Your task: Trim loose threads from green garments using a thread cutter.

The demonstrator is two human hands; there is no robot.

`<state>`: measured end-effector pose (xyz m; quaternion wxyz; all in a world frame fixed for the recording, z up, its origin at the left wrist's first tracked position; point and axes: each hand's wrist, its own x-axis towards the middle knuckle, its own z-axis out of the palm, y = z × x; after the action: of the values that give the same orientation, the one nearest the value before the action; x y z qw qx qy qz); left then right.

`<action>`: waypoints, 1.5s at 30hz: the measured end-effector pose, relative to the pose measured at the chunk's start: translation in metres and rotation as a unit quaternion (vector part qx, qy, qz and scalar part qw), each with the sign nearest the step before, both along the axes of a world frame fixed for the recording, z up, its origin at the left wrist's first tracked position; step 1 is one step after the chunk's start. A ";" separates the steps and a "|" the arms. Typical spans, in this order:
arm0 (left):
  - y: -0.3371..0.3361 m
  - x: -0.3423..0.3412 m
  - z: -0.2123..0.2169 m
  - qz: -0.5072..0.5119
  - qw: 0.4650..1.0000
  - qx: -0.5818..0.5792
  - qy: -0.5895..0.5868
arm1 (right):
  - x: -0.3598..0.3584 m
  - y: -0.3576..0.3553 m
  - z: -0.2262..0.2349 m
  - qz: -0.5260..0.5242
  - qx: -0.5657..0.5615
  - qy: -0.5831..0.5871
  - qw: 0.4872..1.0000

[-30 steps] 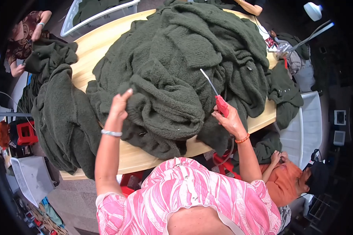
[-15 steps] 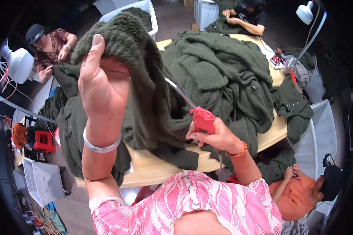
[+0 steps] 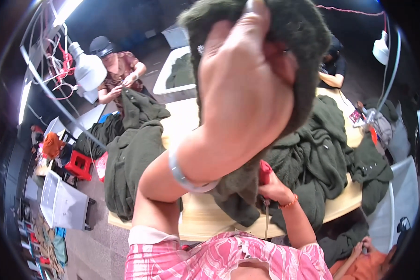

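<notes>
Now your left hand grips fleece garment raised at frame top; right hand clutches red-handled tool low centre; pile on counter left.

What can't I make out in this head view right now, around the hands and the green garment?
- Left hand: lifted close to the camera, it fills the middle and hides the table behind it.
- Green garment: its top is cut off by the upper edge.
- Right hand: partly behind the hanging fabric; only a bit of the red tool shows, its tip hidden.
- Garment pile: folds too dark to separate.
</notes>
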<state>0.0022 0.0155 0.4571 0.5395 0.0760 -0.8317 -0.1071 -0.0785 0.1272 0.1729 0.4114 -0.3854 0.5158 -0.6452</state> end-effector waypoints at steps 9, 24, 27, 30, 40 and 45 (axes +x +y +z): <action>-0.001 -0.027 0.011 -0.168 0.979 -0.006 0.114 | 0.033 0.092 0.015 -0.010 0.026 -0.170 0.985; 0.042 -0.097 0.026 -0.438 0.899 0.013 -0.011 | 0.028 0.079 -0.023 -0.183 -0.040 -0.022 0.982; 0.014 -0.113 0.022 -0.372 0.928 -0.014 0.006 | 0.002 0.145 -0.004 -0.320 -0.011 0.105 0.941; -0.019 -0.141 0.012 -0.276 0.959 -0.042 0.043 | -0.011 0.212 0.028 -0.542 -0.032 0.147 0.827; -0.243 -0.310 -0.238 -0.332 0.637 0.695 0.008 | 0.017 0.139 -0.010 -0.366 0.232 0.300 0.850; -0.197 -0.242 -0.356 -0.033 0.831 0.552 -0.068 | 0.009 0.133 -0.065 -0.313 0.291 0.246 0.870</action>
<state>-0.2396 -0.1814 0.1012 0.3462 0.3410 -0.6707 -0.5603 -0.0699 0.2597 0.1081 0.1412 -0.2127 0.8582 -0.4453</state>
